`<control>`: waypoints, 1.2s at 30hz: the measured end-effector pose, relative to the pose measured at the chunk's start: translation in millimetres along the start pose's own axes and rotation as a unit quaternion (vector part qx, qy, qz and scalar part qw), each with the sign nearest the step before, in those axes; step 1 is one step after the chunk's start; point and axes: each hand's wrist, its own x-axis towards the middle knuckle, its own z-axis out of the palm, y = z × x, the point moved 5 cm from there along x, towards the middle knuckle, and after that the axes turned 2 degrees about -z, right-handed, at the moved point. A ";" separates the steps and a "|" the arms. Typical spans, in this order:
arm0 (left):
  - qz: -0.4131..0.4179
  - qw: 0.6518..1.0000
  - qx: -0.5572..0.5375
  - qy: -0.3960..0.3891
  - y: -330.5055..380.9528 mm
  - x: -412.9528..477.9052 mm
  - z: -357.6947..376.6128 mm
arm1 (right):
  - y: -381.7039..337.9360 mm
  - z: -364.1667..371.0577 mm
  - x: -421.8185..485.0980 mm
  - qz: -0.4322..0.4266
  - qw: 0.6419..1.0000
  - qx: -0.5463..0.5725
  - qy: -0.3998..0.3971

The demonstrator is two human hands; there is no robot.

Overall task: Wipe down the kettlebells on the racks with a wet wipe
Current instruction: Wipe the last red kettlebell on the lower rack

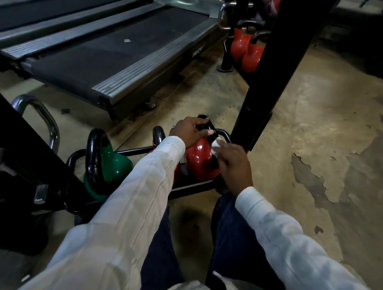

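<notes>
A red kettlebell (200, 160) with a black handle sits at the right end of the low black rack (188, 187). My left hand (191, 131) grips its handle from above. My right hand (233, 164) holds a white wet wipe (216, 147) against the kettlebell's right side, near the base of the handle. A green kettlebell (114, 166) with a black handle stands at the left of the same rack. Between them another kettlebell's black handle (158, 134) shows, its body mostly hidden by my left sleeve.
A black upright post (277, 73) rises just right of the rack. Two more red kettlebells (246, 50) sit on a farther rack. Treadmills (114, 51) fill the back left. A chrome handle (45, 121) and black frame stand at left. Worn concrete floor lies to the right.
</notes>
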 end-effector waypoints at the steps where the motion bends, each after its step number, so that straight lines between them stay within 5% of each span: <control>1: 0.000 1.000 -0.002 -0.001 -0.2 -0.4 0.0 | -3.3 6.3 1.7 -0.089 0.990 -0.104 -0.019; 3: 0.003 1.000 -0.001 -0.002 -0.1 -1.1 0.2 | -6.9 20.6 7.4 -0.209 0.937 -0.266 -0.088; 6: 0.007 1.000 0.004 -0.003 1.0 -0.9 0.2 | -12.2 30.6 13.1 -0.274 0.843 -0.399 -0.234; 10: 0.002 1.000 -0.004 -0.004 0.8 0.3 -0.4 | -18.1 28.5 5.4 -0.355 0.784 -0.438 -0.259; 12: -0.001 1.000 -0.010 -0.001 0.3 0.7 -0.6 | -12.0 23.1 6.4 -0.358 0.810 -0.403 -0.232; 15: -0.003 1.000 -0.022 -0.005 1.2 1.2 0.1 | 2.9 8.8 14.3 -0.300 0.895 -0.302 -0.131; 18: -0.006 0.999 -0.032 -0.006 0.6 0.6 0.3 | 15.2 -4.8 24.5 -0.054 0.996 -0.033 -0.060; 21: -0.005 1.000 -0.030 -0.006 0.0 0.4 -0.5 | 30.4 7.6 29.3 0.216 0.947 0.231 -0.062; 25: -0.004 1.000 -0.020 0.005 3.6 -2.3 -0.2 | 48.8 26.9 28.1 0.380 0.825 0.405 -0.104; 29: 0.000 0.999 -0.039 0.016 4.2 -6.2 3.1 | 55.1 16.9 8.4 0.355 0.831 0.401 -0.151; 36: -0.022 0.983 -0.175 0.052 0.8 -18.8 21.4 | 65.8 8.7 16.7 0.226 0.899 0.301 -0.223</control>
